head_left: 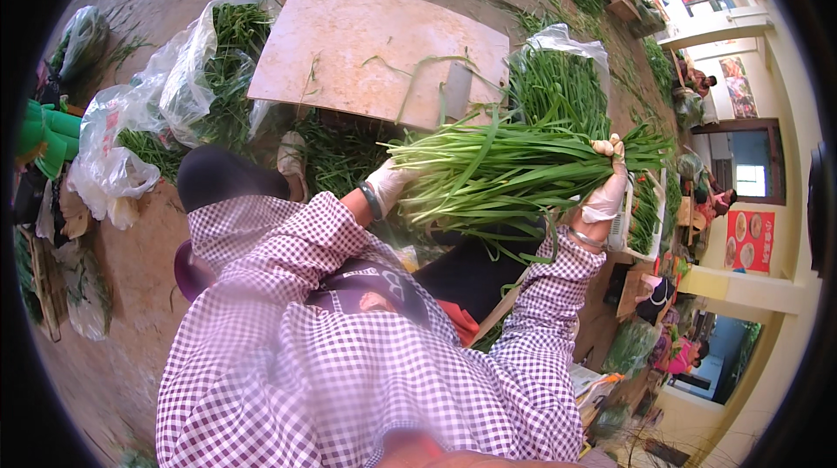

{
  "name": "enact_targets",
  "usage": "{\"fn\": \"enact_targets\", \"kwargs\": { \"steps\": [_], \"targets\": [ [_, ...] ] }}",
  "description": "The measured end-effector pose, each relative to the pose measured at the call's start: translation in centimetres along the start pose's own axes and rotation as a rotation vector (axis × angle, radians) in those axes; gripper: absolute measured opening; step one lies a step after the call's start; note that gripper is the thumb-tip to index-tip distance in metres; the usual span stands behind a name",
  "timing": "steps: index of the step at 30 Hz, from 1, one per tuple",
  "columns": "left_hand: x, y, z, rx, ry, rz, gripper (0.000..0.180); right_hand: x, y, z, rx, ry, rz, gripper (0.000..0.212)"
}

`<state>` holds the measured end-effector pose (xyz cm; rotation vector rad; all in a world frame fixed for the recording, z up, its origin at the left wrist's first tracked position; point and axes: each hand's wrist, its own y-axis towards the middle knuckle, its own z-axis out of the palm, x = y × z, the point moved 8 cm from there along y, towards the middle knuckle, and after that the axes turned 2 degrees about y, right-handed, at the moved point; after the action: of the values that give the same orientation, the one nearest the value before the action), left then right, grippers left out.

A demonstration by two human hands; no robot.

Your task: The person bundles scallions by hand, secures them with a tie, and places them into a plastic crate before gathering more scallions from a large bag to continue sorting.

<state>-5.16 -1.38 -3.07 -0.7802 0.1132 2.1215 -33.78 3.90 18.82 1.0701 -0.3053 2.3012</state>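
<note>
A big bunch of garlic chives (506, 167) lies sideways between my hands, pale stem ends to the left and green leaves to the right. My right hand (606, 189), in a thin whitish glove, grips the leafy end with its fingers wrapped over it. At the pale end, my left hand (391, 185), gloved too, is closed around the stems, its fingertips hidden by them. Just beyond the bunch stands a low board (375, 45) with loose leaves and a flat metal blade (455, 91) on it.
Right of the board, more chives (558, 89) stand in a clear bag. Plastic bags of greens (222, 67) sit at the left, near a green object (52, 139). A white crate (648, 215) is beside my right wrist. Other people (684, 355) sit along the wall at the right.
</note>
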Motion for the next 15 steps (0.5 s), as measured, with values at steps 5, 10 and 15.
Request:
{"fn": "enact_targets", "kwargs": {
  "steps": [5, 10, 15],
  "targets": [
    [-0.2, 0.4, -1.0, 0.032, 0.024, 0.016, 0.051, 0.1, -0.2, 1.1, 0.064, -0.029, -0.014, 0.013],
    [1.6, 0.5, -4.6, 0.018, 0.083, -0.038, 0.026, 0.8, 0.3, 0.9, 0.077, 0.022, -0.011, 0.014],
    [1.3, -1.4, -11.1, -0.287, 0.337, -0.165, 0.020, 4.5, -0.1, 1.3, 0.059, -0.015, -0.117, 0.015]
  ]
}}
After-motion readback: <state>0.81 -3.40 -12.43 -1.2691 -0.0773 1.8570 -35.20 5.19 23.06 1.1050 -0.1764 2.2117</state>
